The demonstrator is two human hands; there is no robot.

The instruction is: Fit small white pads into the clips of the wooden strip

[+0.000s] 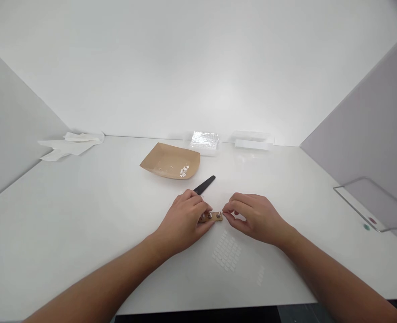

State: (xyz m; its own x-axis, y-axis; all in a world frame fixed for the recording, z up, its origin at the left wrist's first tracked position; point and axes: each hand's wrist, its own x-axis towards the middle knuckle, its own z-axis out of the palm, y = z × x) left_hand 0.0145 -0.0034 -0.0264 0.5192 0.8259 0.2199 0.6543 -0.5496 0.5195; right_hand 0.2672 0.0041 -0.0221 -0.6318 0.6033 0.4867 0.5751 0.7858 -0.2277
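Observation:
My left hand [188, 220] holds down a short brown strip [217, 219] on the white table, thumb and fingers closed along its two long sides. Small shiny metallic pieces sit in a row on the strip; its left part is hidden under my fingers. Just off the strip's right end, my right hand [252, 217] is closed in a pinch; whatever may be between its fingertips is too small to make out. A flat black tool [205, 184], like a nail file, lies beyond my left hand. Nearer me rests a clear sheet of small oval tabs [226, 252].
A brown paper tray [168, 162] holding small white bits stands beyond my left hand. At the back wall are a clear plastic packet [204, 140] and a clear-and-white box [254, 141]. White tissues [72, 146] lie back left. A wire frame [353, 207] is at the right wall.

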